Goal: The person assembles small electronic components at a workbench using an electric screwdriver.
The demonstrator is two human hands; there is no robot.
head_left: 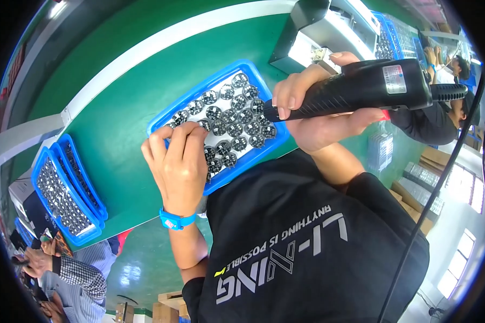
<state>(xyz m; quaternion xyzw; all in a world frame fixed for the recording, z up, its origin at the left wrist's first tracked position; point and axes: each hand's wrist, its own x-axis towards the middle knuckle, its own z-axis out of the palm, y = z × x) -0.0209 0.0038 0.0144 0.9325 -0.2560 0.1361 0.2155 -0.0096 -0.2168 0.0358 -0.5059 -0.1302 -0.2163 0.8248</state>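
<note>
My right hand [312,107] is wrapped round a black corded electric screwdriver [355,89], its narrow end pointing left over the right side of a blue tray [152,125]. Rows of small round black parts [235,130] with shiny metal bits stand on the tray's white lining. At the tray's left side, my left hand [179,167] has its fingers bent down and closed among the parts. The fingertips are hidden, so what they hold does not show. A blue band [177,219] circles my left wrist.
Two more blue trays [98,226] of similar parts sit at the left of the green table [118,134]. A grey machine housing [302,40] stands at the back. The black cable [434,199] hangs down on the right. Other people work at lower left and far right.
</note>
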